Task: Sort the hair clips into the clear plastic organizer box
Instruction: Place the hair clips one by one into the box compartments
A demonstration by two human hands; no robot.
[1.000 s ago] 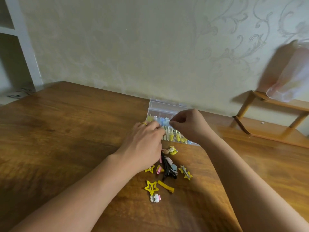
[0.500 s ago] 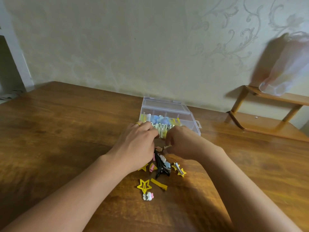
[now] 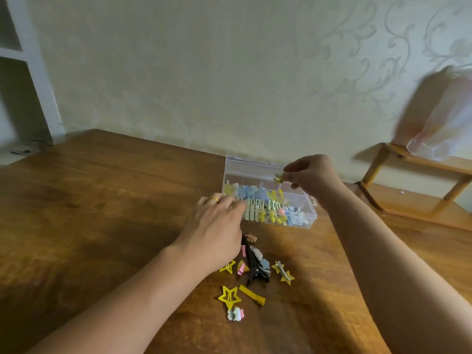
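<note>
The clear plastic organizer box [image 3: 310, 217] lies open on the wooden table, with yellow, blue and cream clips in its compartments. My right hand [image 3: 309, 175] pinches a small yellow clip [image 3: 278, 178] above the box's back compartments. My left hand [image 3: 217, 226] rests at the box's front left corner with its fingers curled; whether it holds anything is hidden. Loose clips lie in front of the box: black clips [image 3: 255, 267], yellow stars [image 3: 229, 296], a yellow bar clip [image 3: 251, 295] and a pastel clip [image 3: 236, 314].
The wooden table [image 3: 89, 213] reaches to a patterned wall behind the box. A wooden rack [image 3: 408, 190] stands at the right with a plastic bag [image 3: 444, 123] above it. A white shelf unit [image 3: 23, 72] is at the far left.
My right hand has lifted from the pile of loose clips to above the back of the box, carrying a small yellow clip. My left hand has stayed by the box's front left corner.
</note>
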